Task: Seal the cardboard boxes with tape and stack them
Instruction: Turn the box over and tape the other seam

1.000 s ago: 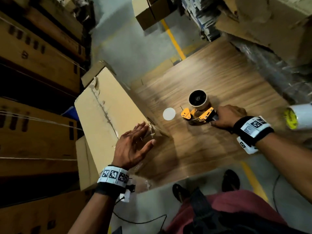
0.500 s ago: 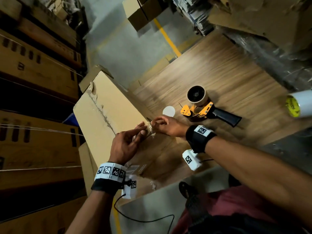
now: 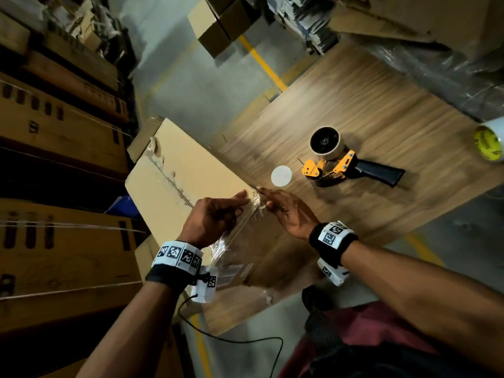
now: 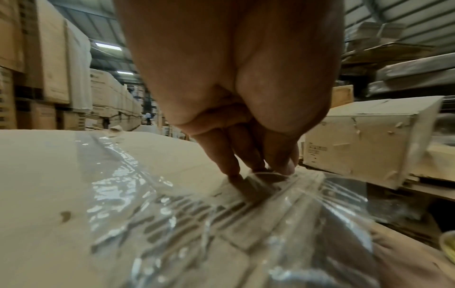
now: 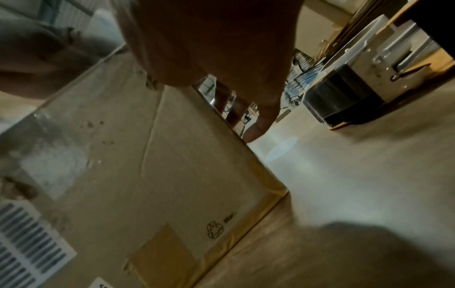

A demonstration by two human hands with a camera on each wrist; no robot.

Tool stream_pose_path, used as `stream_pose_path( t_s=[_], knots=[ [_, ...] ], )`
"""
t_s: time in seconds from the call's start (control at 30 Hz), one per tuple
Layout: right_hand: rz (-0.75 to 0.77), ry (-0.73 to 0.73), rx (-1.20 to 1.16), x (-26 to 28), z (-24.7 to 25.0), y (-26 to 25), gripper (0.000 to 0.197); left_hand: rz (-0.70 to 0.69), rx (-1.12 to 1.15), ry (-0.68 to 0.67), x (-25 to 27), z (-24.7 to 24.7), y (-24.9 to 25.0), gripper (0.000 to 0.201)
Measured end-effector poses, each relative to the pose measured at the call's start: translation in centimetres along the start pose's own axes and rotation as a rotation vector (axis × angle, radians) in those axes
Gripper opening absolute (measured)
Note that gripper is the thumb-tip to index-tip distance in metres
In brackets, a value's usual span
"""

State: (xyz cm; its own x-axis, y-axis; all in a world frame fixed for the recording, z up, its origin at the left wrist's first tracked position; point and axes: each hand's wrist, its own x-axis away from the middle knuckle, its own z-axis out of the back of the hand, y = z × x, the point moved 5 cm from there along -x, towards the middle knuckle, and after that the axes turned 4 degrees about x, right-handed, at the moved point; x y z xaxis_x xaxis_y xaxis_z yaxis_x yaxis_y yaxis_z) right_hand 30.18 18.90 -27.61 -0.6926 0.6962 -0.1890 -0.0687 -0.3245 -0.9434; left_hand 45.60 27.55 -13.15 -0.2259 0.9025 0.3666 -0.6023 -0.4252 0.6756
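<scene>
A long cardboard box point(image 3: 191, 181) lies on the wooden table point(image 3: 381, 105), with a strip of clear tape point(image 3: 255, 208) running over its near corner. In the left wrist view, my left hand point(image 4: 263, 169) pinches a raised fold of that wrinkled tape point(image 4: 172, 204) on the box top point(image 4: 61, 175). In the head view the left hand point(image 3: 242, 199) and right hand point(image 3: 266, 197) meet at that corner. The right hand point(image 5: 248, 124) lies with straight fingers against the box's edge point(image 5: 147, 175). The yellow tape dispenser point(image 3: 335, 167) lies alone on the table.
A white disc point(image 3: 281, 175) lies between the box and the dispenser. A roll with a yellow core point(image 3: 489, 143) sits at the table's right edge. Tall stacked cartons point(image 3: 54, 132) stand close on the left, more boxes point(image 3: 218, 25) on the floor beyond. A black cable point(image 3: 231, 339) hangs below my left wrist.
My right hand let go of the dispenser handle and crossed left to the box corner. My left hand went from lying flat on the box to pinching the tape.
</scene>
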Motion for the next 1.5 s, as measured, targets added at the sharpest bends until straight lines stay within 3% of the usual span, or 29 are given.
stream_pose_path(
  t_s=[0.2,0.3,0.4,0.53,0.7,0.8,0.97,1.03,1.13,1.23,1.3,1.4,1.5],
  knots=[
    [-0.062,0.244,0.17,1.9,-1.1,-1.5,0.061,-0.12,-0.069,-0.1,-0.6,0.9,0.1,0.032],
    [-0.052,0.25,0.231,2.3,-1.8,-1.6,0.056,-0.18,-0.16,-0.12,-0.8,1.1,0.1,0.037],
    [-0.134,0.265,0.286,2.6,-3.0,-0.9,0.061,-0.299,-0.31,-0.094,-0.7,1.1,0.3,0.042],
    [-0.181,0.294,0.202,3.4,-3.5,-0.6,0.065,-0.378,-0.371,-0.073,-0.6,1.0,0.3,0.038],
    [-0.314,0.384,-0.074,3.1,-3.2,-1.7,0.072,-0.37,-0.343,-0.064,-0.7,1.0,-0.1,0.038],
    [-0.276,0.372,0.099,3.1,-3.9,-1.9,0.077,-0.35,-0.348,-0.039,-0.5,0.7,-0.1,0.043],
    [-0.177,0.255,0.174,4.0,-3.9,-1.4,0.073,-0.342,-0.388,-0.004,0.1,0.3,0.2,0.053],
    [-0.138,0.346,0.148,4.5,-2.7,-2.0,0.072,-0.343,-0.389,-0.007,0.1,0.2,0.4,0.05],
    [-0.164,0.494,0.112,3.6,-0.4,-5.0,0.085,-0.337,-0.388,-0.003,0.2,0.2,0.6,0.047],
    [-0.204,0.482,0.074,2.0,1.2,-6.4,0.057,-0.356,-0.391,-0.022,0.2,0.2,0.7,0.049],
    [-0.197,0.41,-0.075,1.3,1.9,-5.8,0.04,-0.351,-0.38,-0.025,0.0,0.3,0.4,0.054],
    [-0.186,0.323,-0.227,0.5,2.3,-4.1,0.032,-0.339,-0.364,-0.016,-0.3,0.4,0.1,0.057],
    [-0.194,0.278,-0.204,-0.1,2.2,-3.2,0.037,-0.328,-0.333,-0.026,-0.3,0.4,-0.1,0.054]
  ],
)
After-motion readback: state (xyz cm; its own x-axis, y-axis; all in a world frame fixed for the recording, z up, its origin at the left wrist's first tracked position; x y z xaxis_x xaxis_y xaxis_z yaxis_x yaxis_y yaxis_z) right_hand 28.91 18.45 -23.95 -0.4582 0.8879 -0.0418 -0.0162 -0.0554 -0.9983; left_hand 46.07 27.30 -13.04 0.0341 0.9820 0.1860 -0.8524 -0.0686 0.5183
